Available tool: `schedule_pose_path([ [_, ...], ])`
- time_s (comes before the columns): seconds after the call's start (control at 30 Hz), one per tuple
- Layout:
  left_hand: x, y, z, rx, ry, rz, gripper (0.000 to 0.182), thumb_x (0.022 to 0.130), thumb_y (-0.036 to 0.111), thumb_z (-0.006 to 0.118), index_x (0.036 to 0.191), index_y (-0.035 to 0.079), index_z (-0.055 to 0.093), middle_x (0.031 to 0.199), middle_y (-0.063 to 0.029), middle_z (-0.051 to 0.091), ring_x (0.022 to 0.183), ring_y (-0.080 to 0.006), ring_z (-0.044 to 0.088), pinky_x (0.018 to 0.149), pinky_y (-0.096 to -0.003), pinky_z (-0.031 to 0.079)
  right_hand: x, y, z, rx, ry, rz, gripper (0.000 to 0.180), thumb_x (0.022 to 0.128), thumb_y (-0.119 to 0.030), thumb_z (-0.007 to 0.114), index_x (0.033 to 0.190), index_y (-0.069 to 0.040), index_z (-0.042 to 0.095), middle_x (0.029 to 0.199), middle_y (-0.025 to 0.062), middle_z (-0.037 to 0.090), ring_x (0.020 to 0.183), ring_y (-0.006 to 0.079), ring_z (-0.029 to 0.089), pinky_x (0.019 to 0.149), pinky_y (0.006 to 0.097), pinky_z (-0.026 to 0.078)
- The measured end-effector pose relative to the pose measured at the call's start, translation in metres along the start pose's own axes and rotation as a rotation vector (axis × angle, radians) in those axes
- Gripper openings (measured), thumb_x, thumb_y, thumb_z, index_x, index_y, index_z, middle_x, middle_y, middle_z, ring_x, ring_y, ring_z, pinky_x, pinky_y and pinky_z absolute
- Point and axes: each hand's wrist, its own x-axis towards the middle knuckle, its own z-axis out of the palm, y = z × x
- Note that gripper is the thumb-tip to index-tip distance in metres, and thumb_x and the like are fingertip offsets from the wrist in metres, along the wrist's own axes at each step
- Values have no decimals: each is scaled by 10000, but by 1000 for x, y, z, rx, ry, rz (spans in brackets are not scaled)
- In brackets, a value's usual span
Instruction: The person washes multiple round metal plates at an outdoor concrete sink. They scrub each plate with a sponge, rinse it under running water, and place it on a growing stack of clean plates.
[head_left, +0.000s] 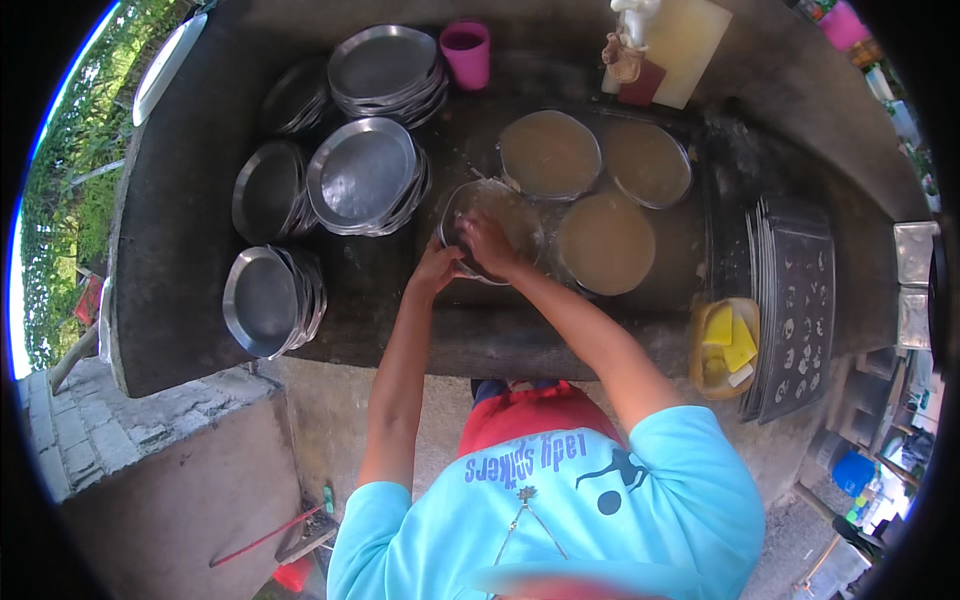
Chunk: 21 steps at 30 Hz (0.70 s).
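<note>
My left hand (438, 264) grips the near left rim of a round metal pan (517, 206) on the dark counter. Inside that pan lies my right hand (486, 244), its fingers blurred against the pan's surface; whether they hold anything cannot be told. Whitish powder or residue marks the pan's far rim. Close by are round pans with a tan, flat content or coating: one behind (551, 154), one at the back right (646, 163) and one to the right (607, 243).
Stacks of metal pans stand on the left (362, 172), with a pink cup (466, 54) behind. To the right are a plastic container (701, 360) with yellow pieces and upright dark trays (799, 300). Boards (686, 49) lean at the back. The counter's front edge (525, 364) runs before me.
</note>
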Motion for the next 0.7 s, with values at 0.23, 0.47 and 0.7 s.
schedule_pose_path([
  [0.23,0,12,0,158,-104,-152,614,685,-43,504,1266,4,311,1072,-161,512,869,-279,592,632,-437,555,-5,-1,-41,-105,227,454,363,742,-29,529,1098,-95,534,1086,147,506,1066,337,448,913,418,368],
  [0.47,-15,15,25,355,-62,9,721,645,-4,560,1294,7,247,1111,-149,493,884,-251,579,680,-366,536,52,-7,-65,-134,229,241,352,757,-40,508,1099,-119,542,1004,118,570,986,302,495,863,404,394],
  [0.7,-10,29,9,303,-57,-168,681,652,-5,563,1275,-1,289,1115,-131,470,962,-241,534,813,-316,468,50,-29,-57,-241,-27,-406,325,773,-111,492,1089,-150,557,1036,77,545,937,268,504,805,411,403],
])
